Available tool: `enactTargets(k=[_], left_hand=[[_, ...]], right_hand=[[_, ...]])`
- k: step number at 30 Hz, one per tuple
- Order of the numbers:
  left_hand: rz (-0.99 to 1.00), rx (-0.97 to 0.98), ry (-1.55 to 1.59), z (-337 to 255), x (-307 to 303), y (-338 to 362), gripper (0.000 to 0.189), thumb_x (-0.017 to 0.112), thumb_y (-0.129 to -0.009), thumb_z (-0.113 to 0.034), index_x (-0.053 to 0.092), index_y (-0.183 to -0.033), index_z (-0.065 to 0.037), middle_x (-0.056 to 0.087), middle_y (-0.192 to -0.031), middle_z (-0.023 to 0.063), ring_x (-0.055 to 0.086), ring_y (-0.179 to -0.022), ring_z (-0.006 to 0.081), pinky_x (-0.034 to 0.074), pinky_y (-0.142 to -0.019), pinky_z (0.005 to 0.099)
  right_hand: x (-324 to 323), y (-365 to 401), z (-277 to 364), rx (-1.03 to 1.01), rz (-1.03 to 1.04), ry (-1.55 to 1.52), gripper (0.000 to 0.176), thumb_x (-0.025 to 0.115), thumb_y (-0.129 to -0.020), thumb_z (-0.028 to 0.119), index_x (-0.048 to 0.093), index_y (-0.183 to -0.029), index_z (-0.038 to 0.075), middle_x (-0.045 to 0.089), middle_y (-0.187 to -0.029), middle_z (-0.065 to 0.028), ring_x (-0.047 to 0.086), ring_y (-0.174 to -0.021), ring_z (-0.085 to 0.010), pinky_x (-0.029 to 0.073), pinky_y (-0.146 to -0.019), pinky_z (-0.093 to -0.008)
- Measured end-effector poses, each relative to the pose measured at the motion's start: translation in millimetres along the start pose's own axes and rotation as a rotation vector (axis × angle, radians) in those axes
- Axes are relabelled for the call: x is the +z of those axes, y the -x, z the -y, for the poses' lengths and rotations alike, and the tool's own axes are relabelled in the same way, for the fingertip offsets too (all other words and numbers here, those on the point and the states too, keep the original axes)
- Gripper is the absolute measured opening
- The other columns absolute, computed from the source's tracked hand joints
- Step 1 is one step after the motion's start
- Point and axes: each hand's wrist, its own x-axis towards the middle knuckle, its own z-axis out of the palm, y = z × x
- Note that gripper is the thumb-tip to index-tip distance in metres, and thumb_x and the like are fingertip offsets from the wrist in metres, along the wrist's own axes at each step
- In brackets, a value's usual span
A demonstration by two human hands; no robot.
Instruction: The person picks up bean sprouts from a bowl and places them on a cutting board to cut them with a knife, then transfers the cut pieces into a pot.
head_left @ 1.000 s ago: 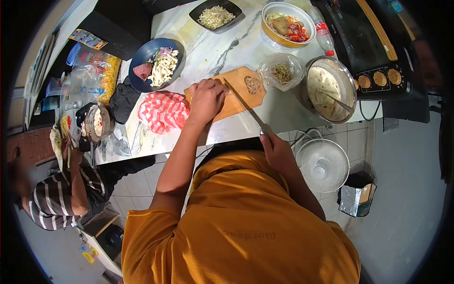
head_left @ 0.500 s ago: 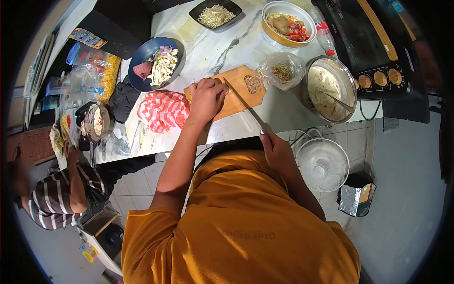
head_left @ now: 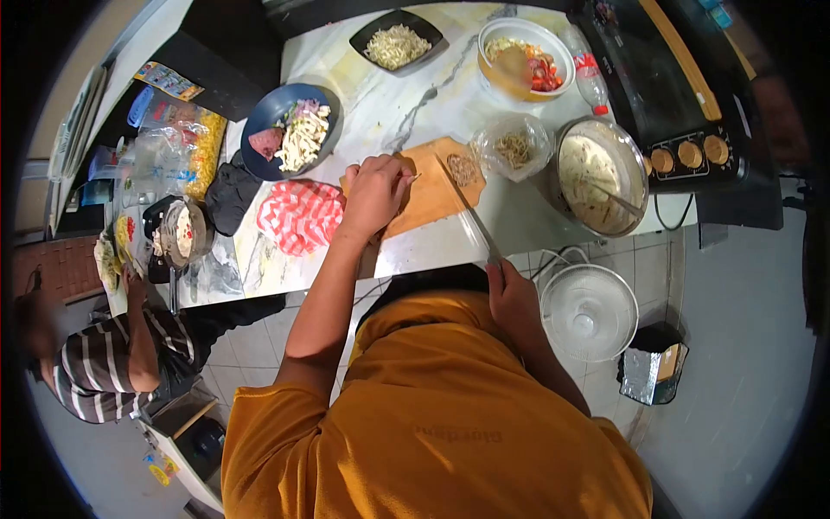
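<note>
Knife [head_left: 469, 212]: lying slantwise over the cutting board [head_left: 432, 195] on the desk [head_left: 385, 108].
Right grip [head_left: 512, 294]: clenching the knife's handle at the desk's near edge.
Left grip [head_left: 374, 195]: curling down on the board; contents cannot be told.

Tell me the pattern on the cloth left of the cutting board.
Red and white checks on the cloth, beside the board; the head view shows it best.

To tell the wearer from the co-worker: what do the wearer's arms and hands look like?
Left hand and right hand are bare: no gloves, watch or rings visible. Both arms are uncovered up to the short sleeves of a mustard-orange T-shirt.
</note>
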Motion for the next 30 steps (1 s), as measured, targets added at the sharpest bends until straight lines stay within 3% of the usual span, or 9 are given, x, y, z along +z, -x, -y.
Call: enactTargets(k=[6, 11, 14, 18, 20, 22, 24, 26, 30], left_hand=[[-0.072, -0.028, 0.162, 26, -17, -74, 0.006, 0.067, -0.083, -0.013, 0.069, -0.089, -0.015, 0.070, -0.095, 0.0055, 0.064, -0.096, 0.0267, 0.034, -0.085, 0.0409], [-0.123, -0.200, 0.001, 54, -30, -185, 0.014, 0.062, -0.088, -0.029, 0.072, -0.091, -0.020, 0.074, -0.095, 0.0025, 0.069, -0.090, 0.0224, 0.041, -0.086, 0.0470], [-0.205, -0.190, -0.140, 71, -26, -215, 0.025, 0.061, -0.089, -0.033, 0.073, -0.106, -0.019, 0.075, -0.096, 0.0053, 0.071, -0.091, 0.0242, 0.039, -0.087, 0.0477], [-0.267, -0.181, -0.139, 55, -36, -186, 0.031, 0.065, -0.088, -0.034, 0.072, -0.112, -0.016, 0.075, -0.096, 0.0067, 0.071, -0.088, 0.0259, 0.044, -0.084, 0.0457], [-0.078, -0.134, 0.160, 54, -43, -156, 0.024, 0.068, -0.089, -0.022, 0.071, -0.107, -0.007, 0.074, -0.094, 0.0045, 0.065, -0.085, 0.0131, 0.048, -0.075, 0.0311], [0.017, -0.043, 0.351, 60, -39, -117, 0.017, 0.071, -0.088, -0.013, 0.072, -0.102, -0.003, 0.071, -0.087, 0.0031, 0.058, -0.077, 0.0094, 0.048, -0.074, 0.0266], [0.272, -0.076, 0.464, 60, -45, -79, 0.015, 0.070, -0.087, -0.013, 0.072, -0.097, -0.002, 0.071, -0.085, 0.0025, 0.059, -0.077, 0.0095, 0.049, -0.074, 0.0270], [0.376, -0.162, 0.381, 54, -53, -45, 0.013, 0.071, -0.085, -0.011, 0.072, -0.096, -0.003, 0.071, -0.085, 0.0044, 0.061, -0.077, 0.0107, 0.049, -0.074, 0.0268], [0.313, -0.144, 0.012, 36, -54, -6, 0.018, 0.076, -0.080, -0.023, 0.072, -0.088, -0.009, 0.072, -0.085, 0.0092, 0.068, -0.076, 0.0248, 0.048, -0.072, 0.0364]], right_hand=[[-14, -1, 4, 0.091, 0.044, -0.107, 0.037, 0.050, -0.102, 0.032, 0.062, -0.110, -0.001, 0.064, -0.073, -0.0247, 0.064, -0.070, -0.0440, 0.047, -0.060, -0.0464], [-24, -2, 12, 0.078, 0.054, -0.149, 0.037, 0.050, -0.102, 0.031, 0.061, -0.116, -0.001, 0.062, -0.070, -0.0229, 0.063, -0.065, -0.0410, 0.047, -0.060, -0.0434], [-25, -2, 13, 0.057, 0.067, -0.139, 0.035, 0.051, -0.102, 0.029, 0.061, -0.117, -0.001, 0.061, -0.068, -0.0222, 0.063, -0.064, -0.0396, 0.046, -0.059, -0.0421], [-30, -7, 17, 0.049, 0.093, -0.161, 0.030, 0.051, -0.102, 0.027, 0.061, -0.112, 0.000, 0.060, -0.068, -0.0218, 0.062, -0.064, -0.0393, 0.045, -0.059, -0.0425], [-29, -11, 15, 0.023, 0.081, -0.172, 0.030, 0.051, -0.102, 0.027, 0.061, -0.111, 0.000, 0.061, -0.069, -0.0216, 0.061, -0.064, -0.0392, 0.044, -0.058, -0.0430], [-28, -16, 13, -0.004, 0.074, -0.178, 0.029, 0.052, -0.102, 0.027, 0.061, -0.110, 0.001, 0.061, -0.069, -0.0213, 0.061, -0.063, -0.0392, 0.044, -0.058, -0.0434], [-26, -22, 14, -0.029, 0.102, -0.123, 0.029, 0.052, -0.101, 0.027, 0.061, -0.110, 0.000, 0.061, -0.071, -0.0216, 0.061, -0.065, -0.0400, 0.045, -0.059, -0.0435], [-24, -27, 15, -0.071, 0.101, -0.110, 0.029, 0.052, -0.101, 0.026, 0.061, -0.109, 0.000, 0.062, -0.072, -0.0220, 0.062, -0.067, -0.0413, 0.046, -0.060, -0.0441], [-16, -38, 18, -0.189, 0.069, -0.093, 0.028, 0.052, -0.101, 0.025, 0.061, -0.108, 0.000, 0.064, -0.077, -0.0236, 0.063, -0.074, -0.0450, 0.048, -0.062, -0.0464]])
